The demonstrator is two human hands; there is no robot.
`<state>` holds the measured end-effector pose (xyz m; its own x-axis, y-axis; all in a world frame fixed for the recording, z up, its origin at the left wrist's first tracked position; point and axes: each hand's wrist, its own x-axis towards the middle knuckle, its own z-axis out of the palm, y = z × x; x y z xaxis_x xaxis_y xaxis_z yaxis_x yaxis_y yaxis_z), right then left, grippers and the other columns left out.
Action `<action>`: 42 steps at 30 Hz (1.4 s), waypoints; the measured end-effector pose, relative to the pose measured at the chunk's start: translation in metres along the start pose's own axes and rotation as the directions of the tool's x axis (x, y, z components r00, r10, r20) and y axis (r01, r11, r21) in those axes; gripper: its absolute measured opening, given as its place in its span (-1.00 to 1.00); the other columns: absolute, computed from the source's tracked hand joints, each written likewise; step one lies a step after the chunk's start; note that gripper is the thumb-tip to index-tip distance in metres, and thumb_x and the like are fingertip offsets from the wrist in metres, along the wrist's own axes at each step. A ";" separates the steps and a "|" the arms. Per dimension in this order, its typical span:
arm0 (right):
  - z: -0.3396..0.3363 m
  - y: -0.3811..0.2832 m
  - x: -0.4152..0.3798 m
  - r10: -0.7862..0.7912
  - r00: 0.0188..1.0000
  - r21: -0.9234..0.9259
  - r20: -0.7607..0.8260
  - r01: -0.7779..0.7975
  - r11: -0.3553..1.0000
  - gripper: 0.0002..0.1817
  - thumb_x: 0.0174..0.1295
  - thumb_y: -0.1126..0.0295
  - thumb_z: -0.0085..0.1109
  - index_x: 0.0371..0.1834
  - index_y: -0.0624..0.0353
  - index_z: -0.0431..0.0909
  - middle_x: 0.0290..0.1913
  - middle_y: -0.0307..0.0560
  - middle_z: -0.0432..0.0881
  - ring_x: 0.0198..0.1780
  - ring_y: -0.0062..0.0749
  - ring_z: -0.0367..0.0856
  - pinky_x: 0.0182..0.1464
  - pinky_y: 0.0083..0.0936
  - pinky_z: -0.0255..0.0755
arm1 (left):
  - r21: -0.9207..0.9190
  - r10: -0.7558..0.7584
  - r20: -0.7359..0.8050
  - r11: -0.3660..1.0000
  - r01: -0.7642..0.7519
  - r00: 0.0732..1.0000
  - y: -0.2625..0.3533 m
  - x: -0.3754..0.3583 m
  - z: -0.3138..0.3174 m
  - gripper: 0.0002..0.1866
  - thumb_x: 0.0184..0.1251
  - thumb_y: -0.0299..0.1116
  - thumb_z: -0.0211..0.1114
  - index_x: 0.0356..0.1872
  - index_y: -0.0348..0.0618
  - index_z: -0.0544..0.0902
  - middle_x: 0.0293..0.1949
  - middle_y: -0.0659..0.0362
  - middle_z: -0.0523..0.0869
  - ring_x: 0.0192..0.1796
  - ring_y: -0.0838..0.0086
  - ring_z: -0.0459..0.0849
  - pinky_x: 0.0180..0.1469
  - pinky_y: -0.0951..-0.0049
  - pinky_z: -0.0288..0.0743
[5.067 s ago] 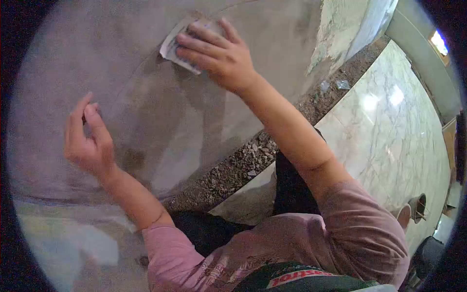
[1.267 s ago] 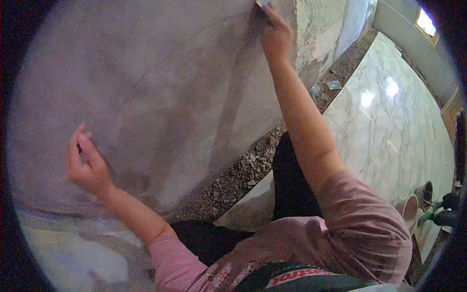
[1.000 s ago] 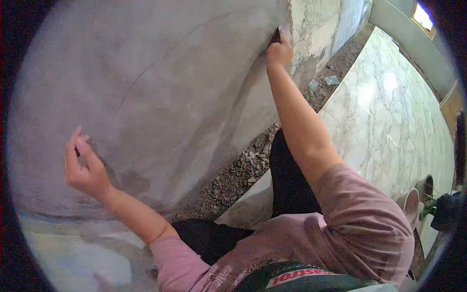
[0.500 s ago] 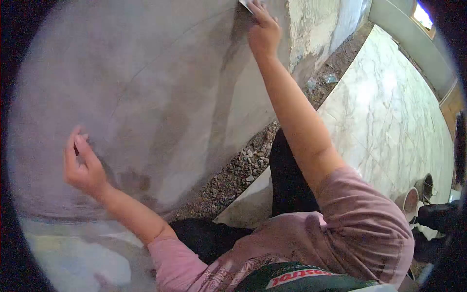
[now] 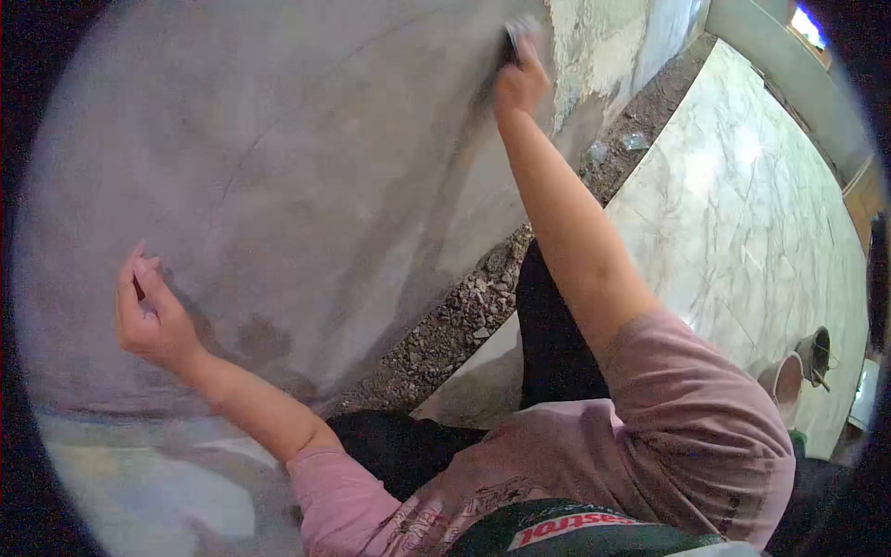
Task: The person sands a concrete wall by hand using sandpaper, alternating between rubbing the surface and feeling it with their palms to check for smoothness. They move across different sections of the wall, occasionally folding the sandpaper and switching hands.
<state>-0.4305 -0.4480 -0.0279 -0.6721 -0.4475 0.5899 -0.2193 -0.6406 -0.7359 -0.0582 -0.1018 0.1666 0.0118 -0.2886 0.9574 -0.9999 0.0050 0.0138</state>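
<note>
Against the grey plastered wall [image 5: 306, 167], my right hand [image 5: 522, 85] is closed around a flat, silvery blade-like tool [image 5: 520, 33], smeared by motion. The tool is at the wall face, close to the corner where the plaster turns rough and pale. My right arm is stretched far forward. Lower down on the left, my left hand [image 5: 156, 316] is raised in front of the same wall, fingers curled and thumb tip meeting the fingertips. What the pinch holds, if anything, cannot be made out. Darker streaks and a thin curved line mark the wall.
A strip of gravel and rubble [image 5: 464, 311] runs along the wall's foot. Marble-patterned tiles [image 5: 715, 213] cover the floor on the right, with two buckets [image 5: 785, 379] standing there. Bits of clear plastic [image 5: 635, 141] lie in the dirt. My bent legs are close to the gravel.
My right hand has moved right and slightly down with the tool, nearer the wall corner. My left hand has shifted only a little to the left, still pinched.
</note>
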 end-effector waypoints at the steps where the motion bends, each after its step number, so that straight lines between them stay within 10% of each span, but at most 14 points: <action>1: -0.005 0.008 0.002 -0.001 1.000 0.002 -0.002 0.001 1.000 -0.31 0.11 0.64 -0.12 0.31 0.02 0.73 0.43 0.11 0.63 0.54 -0.10 0.52 0.58 -0.39 0.28 | 0.000 0.002 -0.003 1.000 -0.002 1.000 0.001 0.001 -0.002 -0.76 0.60 -0.35 0.25 -0.04 -0.21 0.86 -0.28 0.08 0.88 -0.24 0.37 0.85 -0.24 0.40 0.67; 3: -0.013 -0.004 0.006 0.083 0.996 -0.203 -0.029 -0.087 0.975 -0.37 0.12 0.60 -0.04 0.26 0.00 0.76 0.37 0.00 0.69 0.47 -0.09 0.59 0.48 -0.42 0.39 | -0.001 0.049 -0.013 0.999 -0.049 0.999 0.003 0.001 -0.007 -0.75 0.62 -0.34 0.24 -0.04 -0.22 0.85 -0.26 0.07 0.88 -0.25 0.38 0.85 -0.26 0.40 0.66; 5: -0.009 -0.045 0.022 0.128 0.985 0.082 0.112 -0.138 0.987 -0.34 0.09 0.62 -0.03 0.29 -0.01 0.74 0.40 0.00 0.67 0.49 -0.08 0.57 0.51 -0.31 0.38 | 0.001 0.058 -0.013 0.998 -0.058 0.998 0.004 0.002 -0.009 -0.75 0.62 -0.34 0.24 -0.04 -0.22 0.85 -0.26 0.07 0.88 -0.25 0.38 0.85 -0.26 0.40 0.66; 7: 0.006 -0.070 0.020 -0.336 0.920 -0.030 0.200 0.349 0.937 -0.33 0.08 0.63 -0.02 0.29 -0.02 0.74 0.41 0.01 0.66 0.51 -0.08 0.54 0.51 -0.17 0.37 | -0.001 0.071 0.004 0.997 -0.071 0.997 0.004 0.001 -0.008 -0.75 0.63 -0.35 0.24 -0.04 -0.23 0.85 -0.26 0.07 0.88 -0.24 0.39 0.84 -0.26 0.39 0.66; 9: 0.015 -0.052 0.015 -0.364 0.913 -0.101 0.186 0.386 0.917 -0.33 0.07 0.64 0.01 0.29 -0.02 0.73 0.40 0.01 0.67 0.53 -0.07 0.53 0.53 -0.07 0.33 | 0.022 0.095 -0.011 0.995 -0.095 0.995 0.004 0.002 -0.008 -0.75 0.63 -0.36 0.24 -0.04 -0.26 0.84 -0.26 0.07 0.88 -0.25 0.39 0.84 -0.26 0.40 0.66; 12: 0.006 0.003 -0.001 0.009 0.995 0.028 -0.104 -0.006 1.000 -0.38 0.18 0.64 -0.05 0.25 -0.07 0.77 0.28 0.06 0.75 0.34 -0.13 0.72 0.37 -0.35 0.50 | 0.017 0.064 -0.002 0.998 -0.064 0.998 0.008 0.003 -0.013 -0.75 0.63 -0.37 0.23 -0.03 -0.28 0.84 -0.24 0.07 0.87 -0.26 0.39 0.83 -0.26 0.41 0.66; 17: -0.013 -0.054 0.017 0.154 0.972 -0.129 0.177 -0.133 0.983 -0.37 0.17 0.68 -0.10 0.27 0.07 0.75 0.35 0.09 0.70 0.42 -0.15 0.65 0.45 -0.44 0.42 | -0.053 0.009 -0.030 0.999 -0.010 1.000 0.004 -0.002 -0.018 -0.74 0.65 -0.36 0.22 -0.03 -0.28 0.84 -0.24 0.06 0.87 -0.27 0.40 0.83 -0.27 0.43 0.68; 19: -0.004 -0.077 0.015 -0.392 0.907 -0.175 0.156 0.416 0.893 -0.40 0.10 0.64 -0.01 0.19 0.01 0.79 0.26 0.07 0.76 0.35 -0.10 0.70 0.43 -0.32 0.47 | -0.077 0.008 -0.034 0.997 -0.011 0.999 0.002 -0.001 -0.015 -0.74 0.65 -0.36 0.22 -0.03 -0.28 0.84 -0.25 0.06 0.86 -0.27 0.40 0.83 -0.27 0.43 0.70; 21: 0.001 -0.039 0.005 -0.305 0.939 0.038 0.159 0.303 0.952 -0.36 0.12 0.65 -0.03 0.24 -0.03 0.77 0.28 0.03 0.76 0.46 -0.17 0.61 0.56 -0.30 0.32 | -0.011 0.008 -0.011 1.000 -0.008 1.000 -0.003 0.001 -0.015 -0.74 0.65 -0.36 0.22 -0.03 -0.28 0.84 -0.27 0.07 0.86 -0.28 0.41 0.83 -0.29 0.44 0.71; 23: -0.009 0.009 -0.012 0.159 0.987 0.200 0.014 -0.159 0.967 -0.35 0.14 0.66 -0.05 0.27 -0.03 0.75 0.30 0.01 0.76 0.50 -0.20 0.56 0.62 -0.30 0.20 | -0.028 0.034 -0.015 0.999 -0.035 0.999 -0.002 0.002 -0.013 -0.74 0.64 -0.36 0.22 -0.03 -0.28 0.84 -0.28 0.07 0.86 -0.28 0.41 0.83 -0.28 0.44 0.71; 31: 0.011 -0.028 -0.020 -0.208 0.978 -0.138 -0.009 0.205 0.969 -0.44 0.15 0.57 -0.01 0.21 0.08 0.77 0.26 0.19 0.74 0.43 0.10 0.60 0.52 -0.28 0.35 | -0.011 0.061 -0.021 0.998 -0.061 0.998 0.001 0.001 -0.005 -0.75 0.62 -0.36 0.25 -0.02 -0.26 0.85 -0.29 0.07 0.87 -0.28 0.38 0.84 -0.23 0.40 0.67; 35: -0.002 -0.023 -0.026 0.476 0.877 -0.092 -0.073 -0.481 0.872 -0.36 0.17 0.65 -0.14 0.27 0.09 0.75 0.40 0.17 0.64 0.54 -0.10 0.52 0.56 -0.35 0.31 | -0.003 0.048 -0.005 0.999 -0.048 0.999 0.013 0.002 -0.007 -0.74 0.63 -0.34 0.23 -0.02 -0.26 0.84 -0.28 0.06 0.87 -0.26 0.38 0.84 -0.24 0.39 0.67; 39: 0.004 -0.064 -0.003 -0.216 0.962 -0.115 0.165 0.236 0.965 -0.38 0.19 0.63 -0.10 0.27 0.01 0.75 0.40 0.13 0.65 0.52 -0.07 0.53 0.55 -0.34 0.30 | 0.004 0.025 -0.004 1.000 -0.025 1.000 0.011 0.001 -0.008 -0.74 0.64 -0.35 0.22 -0.02 -0.25 0.84 -0.26 0.06 0.87 -0.25 0.39 0.84 -0.22 0.41 0.69; 42: 0.006 -0.009 -0.025 0.012 0.999 -0.055 0.031 -0.010 0.998 -0.35 0.15 0.63 -0.06 0.31 0.01 0.73 0.41 0.04 0.66 0.49 -0.16 0.58 0.52 -0.39 0.34 | -0.063 0.004 -0.012 0.998 -0.005 1.000 0.011 0.003 -0.007 -0.74 0.64 -0.35 0.22 -0.01 -0.25 0.84 -0.25 0.05 0.86 -0.26 0.39 0.83 -0.21 0.41 0.70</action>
<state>-0.4074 -0.4352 -0.0338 -0.6526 -0.4740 0.5911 -0.2509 -0.6010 -0.7589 -0.0696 -0.0961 0.1712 0.0077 -0.2769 0.9609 -0.9974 0.0668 0.0273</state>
